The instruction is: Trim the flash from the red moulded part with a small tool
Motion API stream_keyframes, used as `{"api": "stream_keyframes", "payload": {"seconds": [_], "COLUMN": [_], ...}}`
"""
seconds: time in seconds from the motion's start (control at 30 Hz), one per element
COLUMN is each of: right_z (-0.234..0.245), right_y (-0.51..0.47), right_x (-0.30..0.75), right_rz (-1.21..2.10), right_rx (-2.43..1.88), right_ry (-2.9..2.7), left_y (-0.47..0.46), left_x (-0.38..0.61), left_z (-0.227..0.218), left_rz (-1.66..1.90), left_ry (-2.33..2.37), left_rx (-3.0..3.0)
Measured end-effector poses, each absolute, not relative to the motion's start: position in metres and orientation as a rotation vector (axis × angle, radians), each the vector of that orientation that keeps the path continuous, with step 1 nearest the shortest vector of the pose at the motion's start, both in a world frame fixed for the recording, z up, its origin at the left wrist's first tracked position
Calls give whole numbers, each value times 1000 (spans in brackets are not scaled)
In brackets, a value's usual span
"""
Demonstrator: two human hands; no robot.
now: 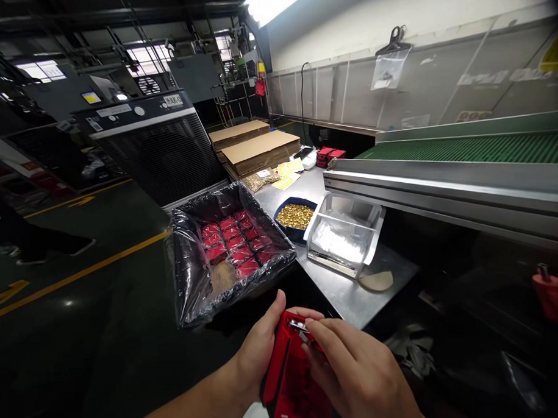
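My left hand (pixel 261 345) grips a red and black plastic case (pixel 295 380), tilted close in front of me, its thumb along the left edge. The fingers of my right hand (pixel 360 370) are pinched at the case's upper end, on a small shiny metal part (pixel 297 324). Whether that part is fixed to the case cannot be made out. Beyond my hands stands a crate (pixel 185 279) lined with clear and black plastic, with several red and black cases (pixel 232 241) packed in rows. Brown cardboard (pixel 223 275) shows at its near corner.
On the metal table (pixel 344 296) are a blue tray of small brass-coloured parts (pixel 297 216), a clear-lidded bin (pixel 344 232) and a beige rounded pad (pixel 376 281). Cardboard stacks (pixel 263 150) lie behind. A green conveyor (pixel 468 147) rises to the right; a black cooler unit (pixel 157 150) stands left.
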State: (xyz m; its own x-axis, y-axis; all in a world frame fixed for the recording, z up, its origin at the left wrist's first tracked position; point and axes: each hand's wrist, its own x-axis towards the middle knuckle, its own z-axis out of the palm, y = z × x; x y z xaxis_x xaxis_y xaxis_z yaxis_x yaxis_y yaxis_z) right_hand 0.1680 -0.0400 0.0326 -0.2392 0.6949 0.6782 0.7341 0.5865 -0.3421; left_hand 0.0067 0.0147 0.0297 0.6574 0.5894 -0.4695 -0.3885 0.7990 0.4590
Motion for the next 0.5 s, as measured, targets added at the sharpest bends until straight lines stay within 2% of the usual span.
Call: {"api": "stream_keyframes", "payload": {"seconds": [0.3, 0.4, 0.5], "right_z": [32, 32, 35], "right_y": [-40, -46, -54], "right_x": [178, 174, 165], "right_rz": [-121, 137, 603], "right_rx": [-1002, -1093, -1296], "right_ry": [-2068, -1891, -1602], "left_y": [14, 15, 14], "left_x": [5, 4, 4], "left_z": [26, 25, 26], "left_rz": [469, 521, 563], "left_ry": [490, 596, 693], "left_rx": [349, 376, 443]}}
